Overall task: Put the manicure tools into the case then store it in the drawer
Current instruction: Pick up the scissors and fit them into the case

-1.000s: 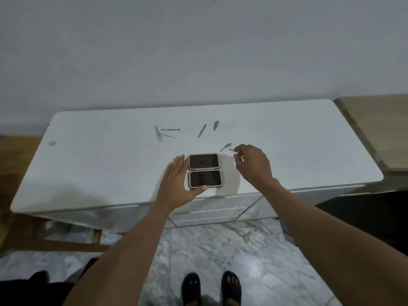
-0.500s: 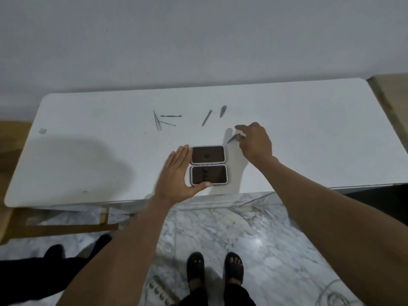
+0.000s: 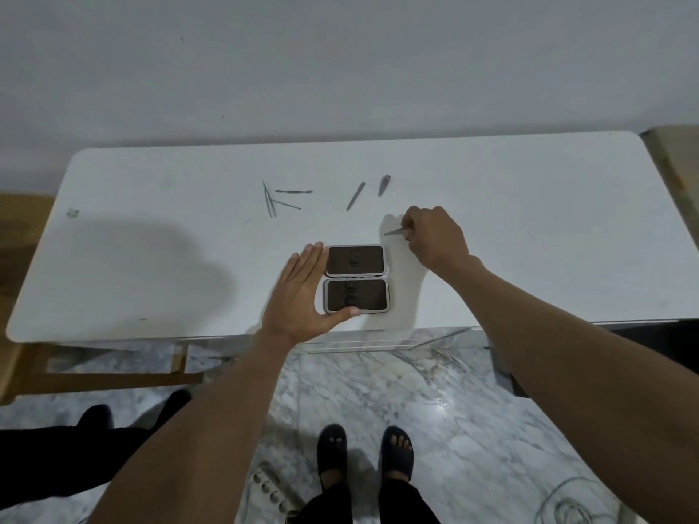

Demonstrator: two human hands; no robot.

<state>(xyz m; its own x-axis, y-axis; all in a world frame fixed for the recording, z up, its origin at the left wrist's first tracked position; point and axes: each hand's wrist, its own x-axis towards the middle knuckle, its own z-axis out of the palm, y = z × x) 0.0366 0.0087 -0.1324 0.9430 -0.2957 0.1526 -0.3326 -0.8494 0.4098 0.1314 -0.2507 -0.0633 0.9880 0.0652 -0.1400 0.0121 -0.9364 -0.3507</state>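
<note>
A thin metal tool (image 3: 395, 231) was pinched in the right hand (image 3: 435, 236) just beyond the opened case (image 3: 356, 278), which was steadied by the flat, open left hand (image 3: 302, 296). The slender tool could be dropped if the pinch loosened.

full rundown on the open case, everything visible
The case lies open flat near the front edge of the white tabletop, its two rounded-rectangle halves side by side, one nearer the person, one farther. Each has a pale grey rim and a dark lining; small loops or slots show faintly inside, and no tool can be made out in it. The left hand steadies its left side, thumb on the near half's front edge.
</note>
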